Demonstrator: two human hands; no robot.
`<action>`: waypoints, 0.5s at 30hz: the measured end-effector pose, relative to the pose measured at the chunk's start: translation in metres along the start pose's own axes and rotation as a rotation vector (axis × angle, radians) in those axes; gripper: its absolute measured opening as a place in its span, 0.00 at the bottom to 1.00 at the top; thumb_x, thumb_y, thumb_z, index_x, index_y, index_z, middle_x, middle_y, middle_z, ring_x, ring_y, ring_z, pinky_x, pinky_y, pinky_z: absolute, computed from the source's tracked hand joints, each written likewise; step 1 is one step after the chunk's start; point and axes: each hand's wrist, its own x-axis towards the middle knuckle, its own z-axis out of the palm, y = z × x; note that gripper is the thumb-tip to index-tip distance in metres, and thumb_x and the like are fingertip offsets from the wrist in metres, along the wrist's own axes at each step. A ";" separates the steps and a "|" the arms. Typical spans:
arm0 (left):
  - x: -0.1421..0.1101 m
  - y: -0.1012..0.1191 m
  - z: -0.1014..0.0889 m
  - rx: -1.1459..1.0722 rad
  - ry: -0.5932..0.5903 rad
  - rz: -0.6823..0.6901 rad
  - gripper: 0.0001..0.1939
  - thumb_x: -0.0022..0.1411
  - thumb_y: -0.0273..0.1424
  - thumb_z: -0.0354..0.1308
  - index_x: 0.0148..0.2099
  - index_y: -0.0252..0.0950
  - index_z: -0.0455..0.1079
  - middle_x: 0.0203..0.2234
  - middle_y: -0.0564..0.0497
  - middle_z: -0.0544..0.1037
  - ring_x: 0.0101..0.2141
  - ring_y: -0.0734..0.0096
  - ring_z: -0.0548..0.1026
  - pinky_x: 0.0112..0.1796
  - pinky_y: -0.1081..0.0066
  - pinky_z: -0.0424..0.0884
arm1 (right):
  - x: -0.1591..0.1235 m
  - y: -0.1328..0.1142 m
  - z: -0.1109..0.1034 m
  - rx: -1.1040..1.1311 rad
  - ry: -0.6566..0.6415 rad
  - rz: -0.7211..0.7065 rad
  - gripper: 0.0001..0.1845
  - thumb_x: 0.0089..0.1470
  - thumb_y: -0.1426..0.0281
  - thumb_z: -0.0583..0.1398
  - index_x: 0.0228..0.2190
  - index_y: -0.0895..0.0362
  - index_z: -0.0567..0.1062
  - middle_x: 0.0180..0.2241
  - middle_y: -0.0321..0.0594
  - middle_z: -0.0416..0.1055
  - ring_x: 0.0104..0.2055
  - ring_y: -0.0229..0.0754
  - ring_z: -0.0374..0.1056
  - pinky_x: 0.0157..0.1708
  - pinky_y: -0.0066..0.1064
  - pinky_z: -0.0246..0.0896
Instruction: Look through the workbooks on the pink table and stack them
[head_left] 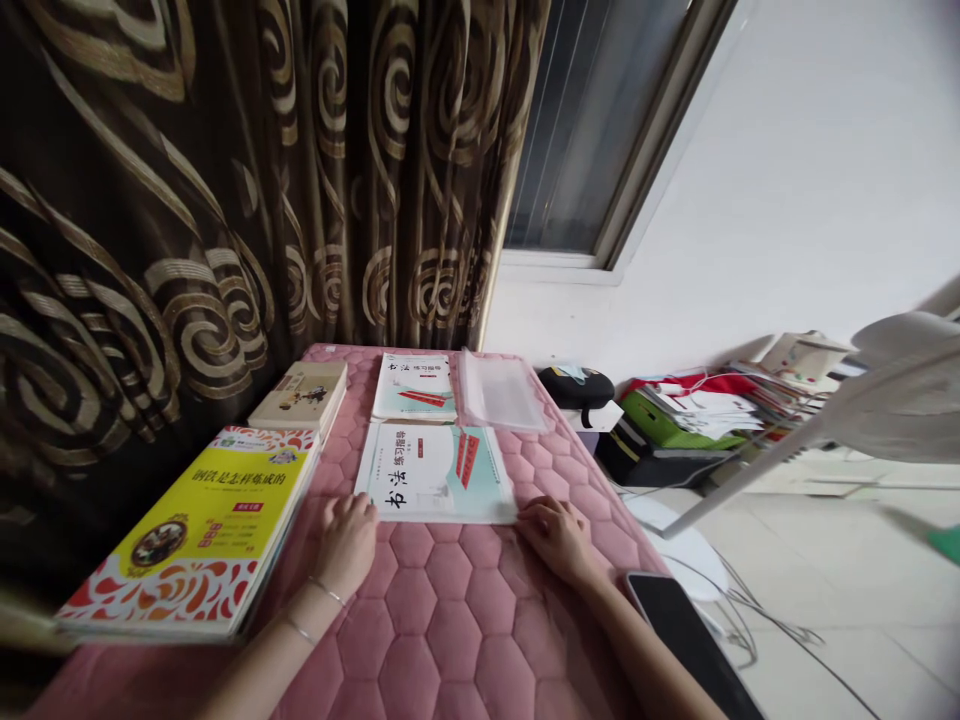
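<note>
A calligraphy workbook (431, 465) with a white and pale-green cover lies flat on the pink quilted table cover (435, 630). My left hand (347, 540), fingers curled, is at its near left corner. At the opposite near corner, the bent fingers of my right hand (559, 538) grip the edge; the fingertips are partly hidden. Just beyond lies a second workbook (409, 388) of similar design. Beside that one rests a stack of clear plastic book covers (501, 390).
On the left are a thick yellow book pile (232, 530) and beige books (300, 395) by the patterned curtain (360, 180). A dark-screened device (679, 630) lies at the right edge. Beyond stand a white fan (892, 390), a black case (576, 388) and heaped papers (697, 405).
</note>
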 end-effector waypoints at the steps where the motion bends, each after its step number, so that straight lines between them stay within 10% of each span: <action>1: 0.004 0.010 0.000 -0.004 -0.004 0.017 0.15 0.64 0.21 0.46 0.39 0.36 0.74 0.39 0.45 0.76 0.41 0.58 0.71 0.48 0.55 0.60 | 0.001 0.001 -0.001 0.018 -0.003 -0.008 0.11 0.53 0.63 0.57 0.32 0.50 0.79 0.43 0.41 0.74 0.48 0.51 0.65 0.46 0.43 0.55; 8: 0.048 0.092 0.008 -0.091 -0.044 0.276 0.15 0.65 0.20 0.46 0.38 0.34 0.74 0.37 0.45 0.75 0.39 0.63 0.72 0.51 0.53 0.60 | 0.019 -0.012 -0.007 0.175 0.028 0.052 0.15 0.53 0.60 0.54 0.32 0.52 0.78 0.41 0.41 0.74 0.46 0.49 0.68 0.44 0.38 0.61; 15: 0.071 0.140 0.018 -0.059 -0.138 0.361 0.12 0.63 0.19 0.50 0.37 0.26 0.75 0.32 0.39 0.75 0.35 0.58 0.75 0.31 0.64 0.67 | 0.054 -0.029 0.007 0.297 0.065 -0.013 0.14 0.53 0.65 0.54 0.32 0.55 0.79 0.39 0.43 0.75 0.41 0.44 0.71 0.42 0.33 0.63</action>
